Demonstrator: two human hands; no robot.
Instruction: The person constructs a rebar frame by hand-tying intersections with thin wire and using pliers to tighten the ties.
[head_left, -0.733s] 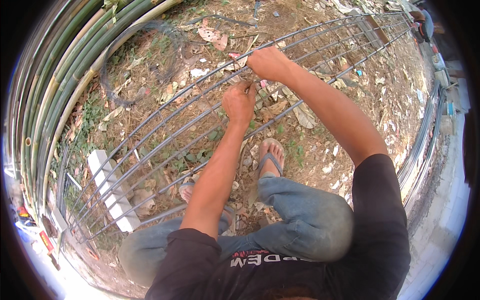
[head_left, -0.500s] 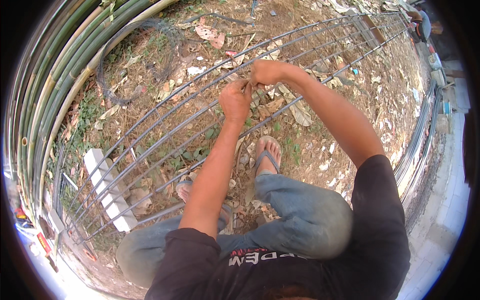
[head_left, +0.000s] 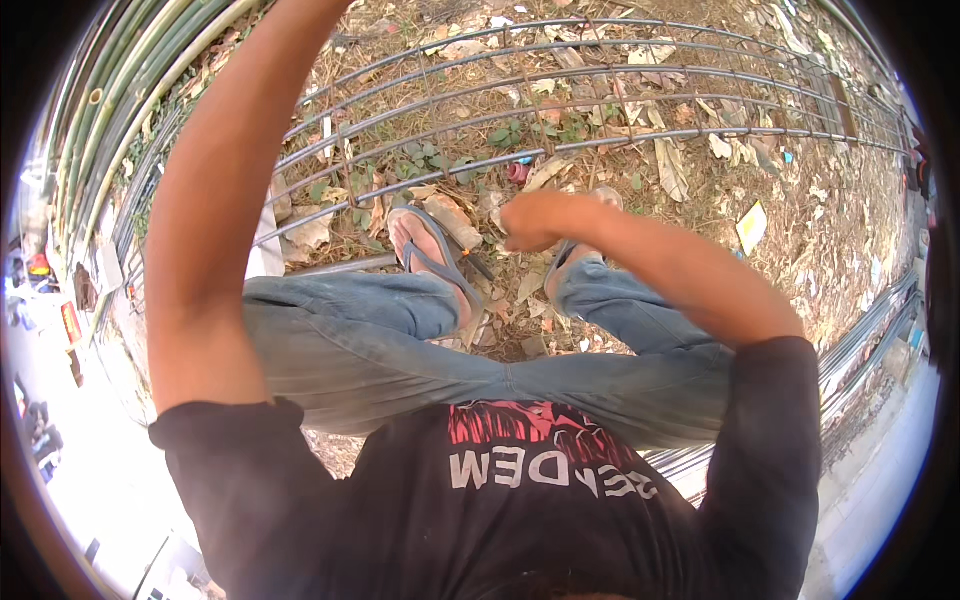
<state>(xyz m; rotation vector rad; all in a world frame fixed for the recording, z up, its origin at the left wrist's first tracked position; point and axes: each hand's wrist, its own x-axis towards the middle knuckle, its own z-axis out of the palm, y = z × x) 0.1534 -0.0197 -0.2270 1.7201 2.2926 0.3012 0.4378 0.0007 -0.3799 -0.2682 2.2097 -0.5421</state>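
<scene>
My left forearm (head_left: 225, 170) reaches up past the top edge of the picture, so the hand itself is out of sight. In front of my right foot, my right hand (head_left: 535, 221) is low, with its fingers curled; whatever they may hold is hidden. Beyond it stretches a long cage of steel bars (head_left: 470, 170) with thin cross ties, running from left to right. A slim dark tool with a bit of orange (head_left: 478, 264) lies on the ground between my feet, close to the sandal.
Bamboo poles (head_left: 95, 120) are stacked at the far left. A white block (head_left: 265, 245) sits under the cage's left end. More thin bars (head_left: 870, 345) lie along the right side. Dry leaves and litter cover the ground around my sandalled feet (head_left: 430, 245).
My hands have parted from the cage bars. The left has gone up and out of view; the right has come down toward my feet. The view has shifted, showing more of my lap.
</scene>
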